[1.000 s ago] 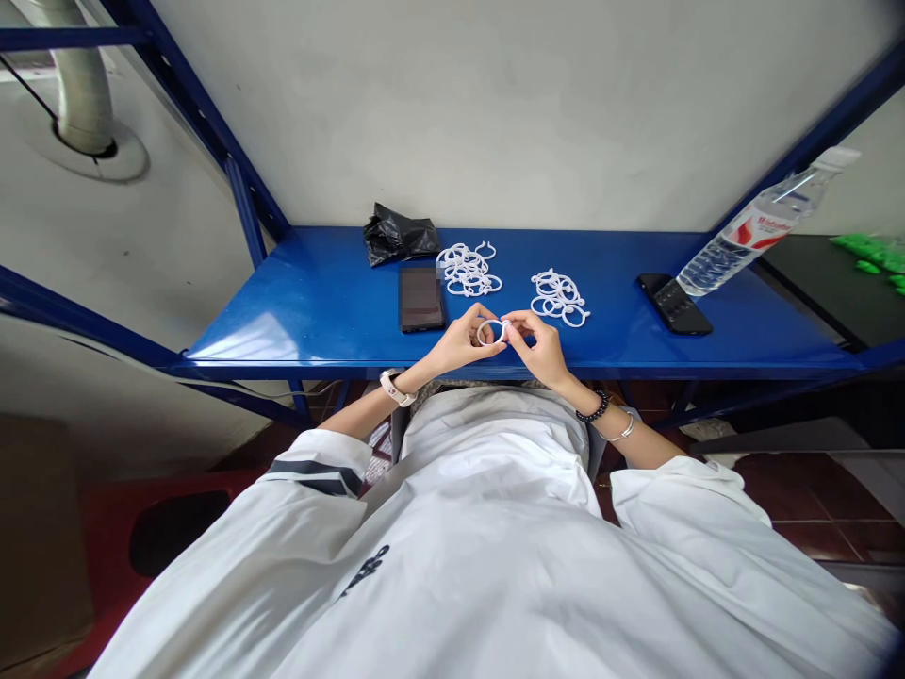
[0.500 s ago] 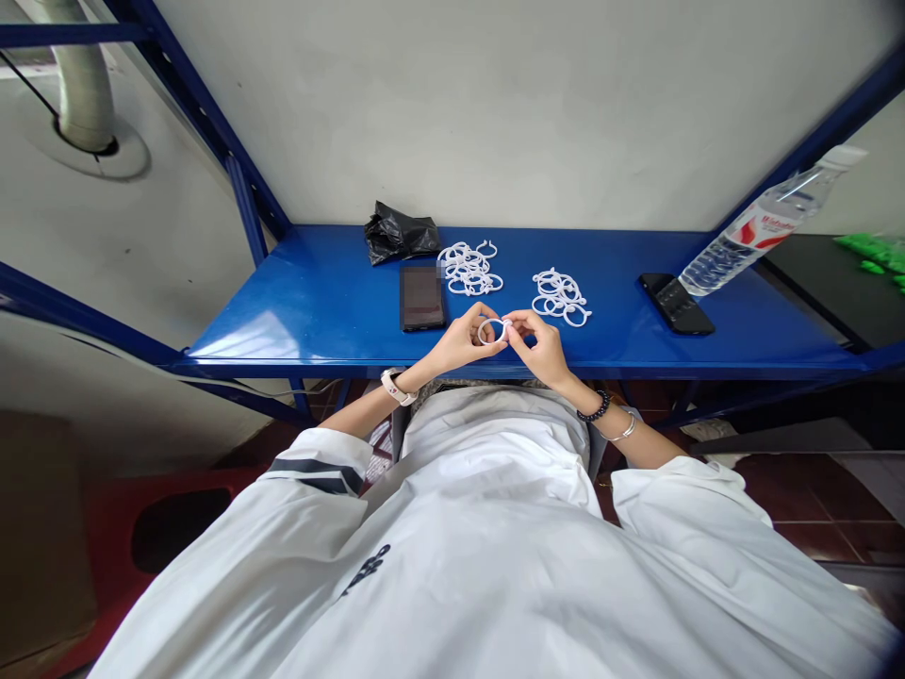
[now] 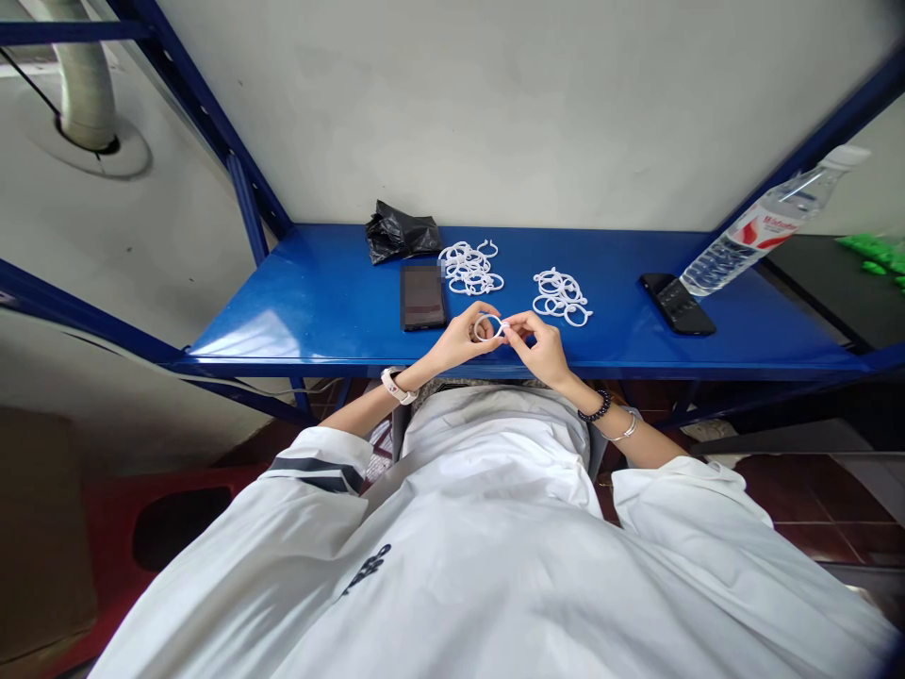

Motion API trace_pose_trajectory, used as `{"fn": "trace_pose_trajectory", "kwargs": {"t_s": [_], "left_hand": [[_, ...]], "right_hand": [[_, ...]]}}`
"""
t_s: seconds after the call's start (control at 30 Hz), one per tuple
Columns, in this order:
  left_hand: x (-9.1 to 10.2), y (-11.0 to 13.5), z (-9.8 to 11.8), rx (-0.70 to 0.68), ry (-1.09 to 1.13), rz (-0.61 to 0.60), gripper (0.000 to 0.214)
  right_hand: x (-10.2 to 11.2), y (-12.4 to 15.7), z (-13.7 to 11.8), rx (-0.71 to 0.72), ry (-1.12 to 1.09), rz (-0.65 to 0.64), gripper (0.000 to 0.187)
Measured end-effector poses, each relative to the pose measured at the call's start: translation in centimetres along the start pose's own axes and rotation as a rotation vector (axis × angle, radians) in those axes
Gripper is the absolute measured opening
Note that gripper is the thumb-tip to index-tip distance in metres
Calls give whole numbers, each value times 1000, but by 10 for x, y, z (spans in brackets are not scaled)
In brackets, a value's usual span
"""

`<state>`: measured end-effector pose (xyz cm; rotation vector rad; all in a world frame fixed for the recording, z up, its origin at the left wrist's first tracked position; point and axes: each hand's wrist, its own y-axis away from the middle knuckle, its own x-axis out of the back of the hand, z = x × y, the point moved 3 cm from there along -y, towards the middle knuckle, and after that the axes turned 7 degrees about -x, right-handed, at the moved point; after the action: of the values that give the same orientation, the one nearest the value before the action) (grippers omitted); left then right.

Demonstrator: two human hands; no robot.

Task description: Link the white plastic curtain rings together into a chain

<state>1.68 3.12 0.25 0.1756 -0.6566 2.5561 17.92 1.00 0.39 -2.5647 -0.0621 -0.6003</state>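
Note:
Both hands meet over the front edge of the blue shelf (image 3: 297,311). My left hand (image 3: 459,341) and my right hand (image 3: 541,347) pinch one small white plastic ring (image 3: 487,327) between their fingertips, left hand on its left side, right hand on its right side. Behind the hands lie two heaps of the same white rings: one heap (image 3: 470,267) just beyond my left hand, another heap (image 3: 560,295) beyond my right hand.
A dark phone (image 3: 422,296) lies left of the ring heaps, a crumpled black bag (image 3: 402,236) behind it. A second phone (image 3: 677,303) and a tilted water bottle (image 3: 764,226) are at the right. Blue frame posts rise on both sides. A red stool (image 3: 170,528) stands below left.
The ring and both hands stay in almost the same place; the fingers have shifted slightly on the ring, which sits a touch higher and further left.

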Motion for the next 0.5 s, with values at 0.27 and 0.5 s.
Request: {"fn": "trace_pose_trajectory", "kwargs": {"t_s": [0.27,0.5], "left_hand": [[0,1,5,13,-17,-25,46],[-1,2,3,50,-46,-35,45]], "right_hand": [[-1,0,1,-3,-14,-18,24],[0,-1,-2,15,-15,-30,22]]}}
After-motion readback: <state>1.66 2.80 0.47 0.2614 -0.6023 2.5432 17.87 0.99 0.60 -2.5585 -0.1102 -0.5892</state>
